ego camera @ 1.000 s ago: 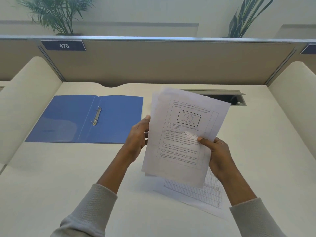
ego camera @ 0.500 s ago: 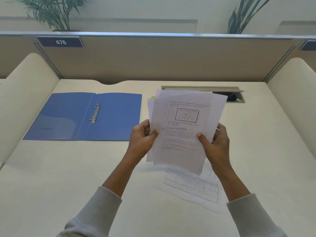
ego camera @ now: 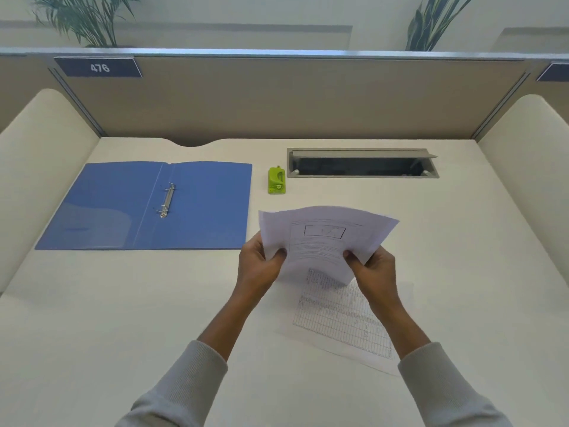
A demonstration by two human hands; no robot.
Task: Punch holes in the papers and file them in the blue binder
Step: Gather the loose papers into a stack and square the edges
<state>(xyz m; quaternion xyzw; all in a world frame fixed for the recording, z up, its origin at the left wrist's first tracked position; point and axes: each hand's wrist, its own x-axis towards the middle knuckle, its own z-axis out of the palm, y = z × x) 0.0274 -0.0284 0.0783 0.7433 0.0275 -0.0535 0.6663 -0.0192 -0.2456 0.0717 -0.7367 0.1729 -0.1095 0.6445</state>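
Papers (ego camera: 323, 238) held above desk (ego camera: 123, 318), both hands closed on bottom edge: left hand (ego camera: 257, 268), right hand (ego camera: 374, 271). Blue binder (ego camera: 147, 206) open far left, green punch (ego camera: 276, 180) beside it. Risk: loose sheets fan, holes misalign; gridded sheet (ego camera: 341, 318) gets missed.

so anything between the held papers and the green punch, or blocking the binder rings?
Nothing visible. Both hands, left hand and right hand, hold the papers above the desk. The bare desk lies between them and the punch. The binder lies open with nothing on its rings.
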